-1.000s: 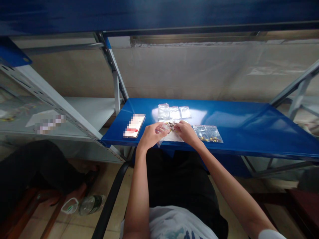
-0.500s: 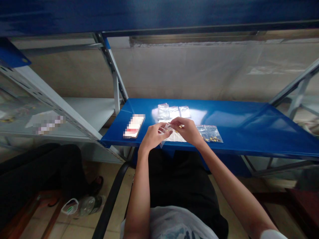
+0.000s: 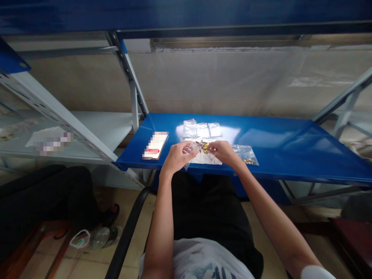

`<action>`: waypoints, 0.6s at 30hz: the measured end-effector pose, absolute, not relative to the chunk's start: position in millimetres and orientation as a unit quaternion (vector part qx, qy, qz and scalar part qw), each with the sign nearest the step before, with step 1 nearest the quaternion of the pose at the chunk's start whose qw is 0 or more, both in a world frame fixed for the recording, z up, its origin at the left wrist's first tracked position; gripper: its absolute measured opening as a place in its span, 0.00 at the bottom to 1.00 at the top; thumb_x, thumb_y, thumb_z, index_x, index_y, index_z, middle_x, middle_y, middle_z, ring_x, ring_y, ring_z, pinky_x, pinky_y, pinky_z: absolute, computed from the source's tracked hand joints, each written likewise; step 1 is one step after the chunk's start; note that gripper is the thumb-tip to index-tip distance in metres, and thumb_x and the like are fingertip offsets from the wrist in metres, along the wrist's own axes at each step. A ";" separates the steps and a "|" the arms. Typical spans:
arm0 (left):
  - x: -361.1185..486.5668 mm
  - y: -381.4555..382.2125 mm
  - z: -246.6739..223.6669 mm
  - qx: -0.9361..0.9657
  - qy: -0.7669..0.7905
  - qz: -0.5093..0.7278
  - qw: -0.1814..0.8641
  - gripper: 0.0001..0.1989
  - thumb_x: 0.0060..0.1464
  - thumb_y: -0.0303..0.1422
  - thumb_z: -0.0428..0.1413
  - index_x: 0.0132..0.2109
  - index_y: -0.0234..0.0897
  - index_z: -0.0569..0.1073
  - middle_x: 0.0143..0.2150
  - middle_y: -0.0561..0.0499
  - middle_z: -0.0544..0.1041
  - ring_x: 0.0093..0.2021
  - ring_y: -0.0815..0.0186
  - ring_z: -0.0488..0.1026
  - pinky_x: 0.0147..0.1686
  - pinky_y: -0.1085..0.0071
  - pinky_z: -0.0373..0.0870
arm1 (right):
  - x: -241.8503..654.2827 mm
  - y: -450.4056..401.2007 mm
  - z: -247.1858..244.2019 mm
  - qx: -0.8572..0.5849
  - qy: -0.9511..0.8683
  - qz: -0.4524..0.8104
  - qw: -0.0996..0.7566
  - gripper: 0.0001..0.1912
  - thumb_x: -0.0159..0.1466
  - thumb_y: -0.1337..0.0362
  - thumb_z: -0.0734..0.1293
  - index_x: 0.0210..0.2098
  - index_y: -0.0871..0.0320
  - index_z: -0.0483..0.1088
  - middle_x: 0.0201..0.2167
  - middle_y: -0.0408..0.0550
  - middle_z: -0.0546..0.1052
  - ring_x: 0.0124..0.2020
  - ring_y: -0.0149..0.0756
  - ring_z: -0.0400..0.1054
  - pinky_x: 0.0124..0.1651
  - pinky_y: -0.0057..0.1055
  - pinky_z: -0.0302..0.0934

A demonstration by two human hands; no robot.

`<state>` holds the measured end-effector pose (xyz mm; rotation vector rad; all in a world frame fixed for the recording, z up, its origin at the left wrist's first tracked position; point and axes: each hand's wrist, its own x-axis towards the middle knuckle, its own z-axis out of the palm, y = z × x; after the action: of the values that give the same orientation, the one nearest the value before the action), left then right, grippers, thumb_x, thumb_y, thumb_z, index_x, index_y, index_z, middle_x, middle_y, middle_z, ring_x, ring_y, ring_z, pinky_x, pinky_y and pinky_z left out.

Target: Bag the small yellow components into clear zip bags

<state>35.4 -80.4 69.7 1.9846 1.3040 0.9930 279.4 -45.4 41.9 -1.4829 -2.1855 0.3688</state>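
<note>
While clamping a small clear plastic bag (image 3: 190, 148) in the left grip (image 3: 177, 157), hold the right grip (image 3: 222, 152) pinched together, low over the small yellow pieces (image 3: 205, 147) on the white paper sheet (image 3: 207, 159), moving slowly.

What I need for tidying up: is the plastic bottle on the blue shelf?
No, the plastic bottle lies on the floor below the blue shelf.

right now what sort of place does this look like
Probably a storeroom or small packing room: there's a bolted steel rack with blue shelves, small clear zip bags laid out on a shelf, and a tiled floor below.
</note>
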 end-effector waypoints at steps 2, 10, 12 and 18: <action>34.8 -80.0 69.7 0.738 0.489 0.371 0.280 0.23 0.59 0.48 0.63 0.54 0.36 0.80 0.45 0.45 0.84 0.43 0.60 0.81 0.42 0.68 0.77 | 281.3 -43.1 34.2 -0.537 -0.805 0.126 0.219 0.13 0.60 0.76 0.68 0.38 0.58 0.83 0.35 0.51 0.83 0.35 0.40 0.74 0.41 0.32 0.61; 31.8 -77.7 68.9 0.696 0.520 0.397 0.295 0.22 0.60 0.49 0.61 0.52 0.36 0.79 0.42 0.46 0.84 0.40 0.60 0.81 0.40 0.69 0.78 | 278.0 -40.9 30.4 -0.523 -0.819 0.129 0.198 0.07 0.62 0.73 0.71 0.38 0.59 0.82 0.36 0.52 0.81 0.36 0.39 0.73 0.41 0.30 0.59; 29.7 -76.3 67.5 0.685 0.530 0.403 0.295 0.23 0.60 0.50 0.62 0.51 0.36 0.79 0.42 0.46 0.85 0.41 0.59 0.82 0.41 0.68 0.77 | 275.7 -41.7 31.5 -0.524 -0.822 0.126 0.185 0.08 0.63 0.74 0.70 0.37 0.59 0.82 0.36 0.52 0.81 0.36 0.39 0.72 0.41 0.30 0.58; 25.0 -71.1 59.5 0.670 0.514 0.421 0.332 0.23 0.57 0.50 0.64 0.50 0.37 0.80 0.43 0.45 0.85 0.44 0.57 0.82 0.44 0.66 0.77 | 271.9 -44.2 43.4 -0.513 -0.821 0.114 0.224 0.08 0.67 0.73 0.67 0.36 0.61 0.80 0.35 0.54 0.82 0.36 0.39 0.73 0.41 0.30 0.59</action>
<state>25.0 -71.1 59.5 1.7517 1.3426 1.0996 271.9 -44.2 43.4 -1.4168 -2.2647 0.3153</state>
